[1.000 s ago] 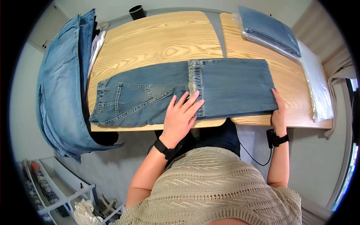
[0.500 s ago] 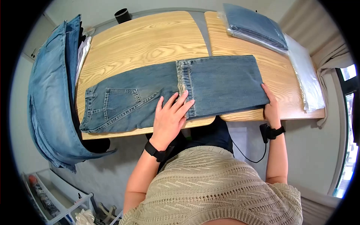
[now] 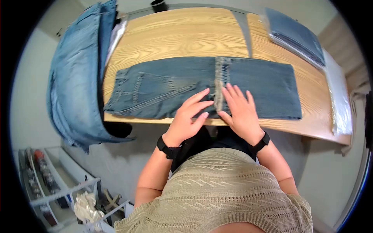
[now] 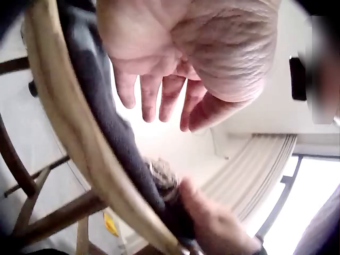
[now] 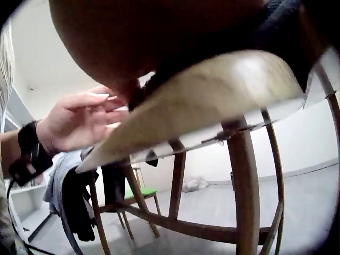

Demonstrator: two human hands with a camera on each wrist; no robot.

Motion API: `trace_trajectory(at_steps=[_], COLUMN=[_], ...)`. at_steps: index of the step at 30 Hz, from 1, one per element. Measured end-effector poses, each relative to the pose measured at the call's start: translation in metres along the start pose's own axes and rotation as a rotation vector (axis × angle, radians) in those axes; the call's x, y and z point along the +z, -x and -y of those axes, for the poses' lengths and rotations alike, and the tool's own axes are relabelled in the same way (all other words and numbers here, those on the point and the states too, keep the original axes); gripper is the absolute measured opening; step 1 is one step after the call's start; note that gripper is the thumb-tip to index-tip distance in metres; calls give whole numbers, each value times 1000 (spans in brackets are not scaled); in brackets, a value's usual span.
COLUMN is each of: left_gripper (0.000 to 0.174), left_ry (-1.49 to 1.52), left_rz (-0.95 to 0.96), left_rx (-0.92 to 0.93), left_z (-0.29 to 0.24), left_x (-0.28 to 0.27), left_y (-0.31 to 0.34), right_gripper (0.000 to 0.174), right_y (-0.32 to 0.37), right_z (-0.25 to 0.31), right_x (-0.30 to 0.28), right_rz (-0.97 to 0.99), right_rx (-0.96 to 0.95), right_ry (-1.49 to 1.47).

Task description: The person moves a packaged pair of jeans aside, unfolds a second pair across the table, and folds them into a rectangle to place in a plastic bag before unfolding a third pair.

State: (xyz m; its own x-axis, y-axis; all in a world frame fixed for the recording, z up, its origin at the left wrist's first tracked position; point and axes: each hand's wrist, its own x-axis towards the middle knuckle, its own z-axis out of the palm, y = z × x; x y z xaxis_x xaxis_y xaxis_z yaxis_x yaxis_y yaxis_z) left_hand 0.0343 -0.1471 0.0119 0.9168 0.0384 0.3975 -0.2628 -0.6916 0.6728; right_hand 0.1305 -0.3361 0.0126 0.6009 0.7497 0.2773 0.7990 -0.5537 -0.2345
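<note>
A pair of blue jeans [image 3: 155, 85] lies flat along the table's near side, its legs folded back so that the frayed hems [image 3: 220, 72] lie across the middle. My left hand [image 3: 190, 118] is over the jeans just left of the hems, fingers spread and slightly bent, nothing held. In the left wrist view its palm [image 4: 154, 37] faces the camera, with a gap between fingertips and cloth. My right hand [image 3: 243, 114] rests on the folded part right beside the hems, fingers extended and thumb toward the hem edge.
More blue jeans [image 3: 74, 77] hang over the table's left end. Folded jeans in a clear bag [image 3: 293, 35] lie at the back right, near clear plastic packaging [image 3: 338, 97]. A black cup [image 3: 158, 5] stands behind the wooden table [image 3: 186, 31]. A divided bin [image 3: 62, 186] sits lower left.
My right hand has left the right folded end and moved left to the hems. My left hand has drawn slightly back from the hems. The head view has also shifted.
</note>
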Motion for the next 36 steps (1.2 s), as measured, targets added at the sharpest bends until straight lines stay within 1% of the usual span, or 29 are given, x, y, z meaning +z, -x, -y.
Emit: trace_trajectory(at_steps=[1, 2, 3, 4, 5, 6, 7, 9, 10, 11, 13, 14, 15, 17, 18, 20, 21, 23, 24, 25, 27, 28, 30, 32, 34, 36], left_gripper=[29, 18, 14, 12, 12, 14, 17, 20, 32, 32, 46, 60, 58, 54, 54, 51, 51, 45, 38, 38, 35, 36, 35, 35, 35, 35], left_ry=[153, 61, -16, 0, 76, -51, -114, -29, 40, 35, -579, -565, -593, -531, -530, -515, -515, -371, -409, -403, -425, -471, -485, -502, -496, -489], left_rz=[-91, -258, -410, -564, -744, -868, -918, -989, -1008, -1013, -635, -496, -306, -38, -37, 142, 143, 154, 171, 168, 298, 287, 291, 297, 312, 307], left_rx=[-67, -119, -204, -303, -453, -507, -557, -677, -665, -663, -395, -315, -206, -257, -253, -332, -324, -311, -274, -270, -351, -291, -271, -257, -283, -286], left_z=[3, 3, 10, 22, 29, 47, 63, 76, 83, 88, 78, 86, 92, 100, 102, 106, 106, 106, 110, 116, 126, 128, 131, 132, 129, 131], left_x=[-13, -28, -41, -53, -63, -75, -87, -107, -115, -123, -140, -149, -161, -175, -182, -196, -204, -217, -220, -220, -216, -215, -215, -216, -215, -215], left_y=[9, 19, 34, 49, 63, 82, 99, 110, 111, 113, 100, 101, 97, 94, 92, 87, 82, 73, 69, 65, 57, 56, 55, 54, 54, 55], right_gripper=[66, 66, 66, 66, 67, 68, 68, 69, 69, 69, 70, 70, 70, 71, 71, 72, 72, 73, 73, 73, 74, 74, 75, 72, 66, 56], right_y=[-2, -2, -1, -1, 0, 0, -1, -1, 0, 0, 0, 1, 0, 0, 1, 0, 0, 0, 0, -1, -2, -2, -5, -15, -47, -68], right_z=[3, 3, 3, 2, 2, 2, 3, 2, 2, 2, 2, 2, 1, 2, 2, 2, 1, -1, -2, -3, -2, -1, 6, 28, 78, 118], right_x=[2, 0, -2, -1, 1, 2, 2, 2, 2, 3, 3, 2, 1, 0, 0, 1, 0, -2, -3, -4, -7, -8, -13, -22, -40, -13], right_rz=[-4, 6, 18, 13, 11, 13, 13, 12, 16, 14, 15, 11, 8, 19, 18, 17, 12, 42, 41, 54, 67, 91, 119, 56, 98, 49], right_rx=[-29, -3, 25, 23, 19, 19, 21, 14, 19, 14, 12, 9, 10, 12, 16, 16, 22, 15, 18, 9, 0, 5, 6, 39, -149, -395], right_ry=[-28, -15, 1, -2, 11, 12, 15, 12, 21, 17, 27, 26, 27, 7, 8, 6, 10, -21, -13, -20, -19, -19, -15, 30, -90, -260])
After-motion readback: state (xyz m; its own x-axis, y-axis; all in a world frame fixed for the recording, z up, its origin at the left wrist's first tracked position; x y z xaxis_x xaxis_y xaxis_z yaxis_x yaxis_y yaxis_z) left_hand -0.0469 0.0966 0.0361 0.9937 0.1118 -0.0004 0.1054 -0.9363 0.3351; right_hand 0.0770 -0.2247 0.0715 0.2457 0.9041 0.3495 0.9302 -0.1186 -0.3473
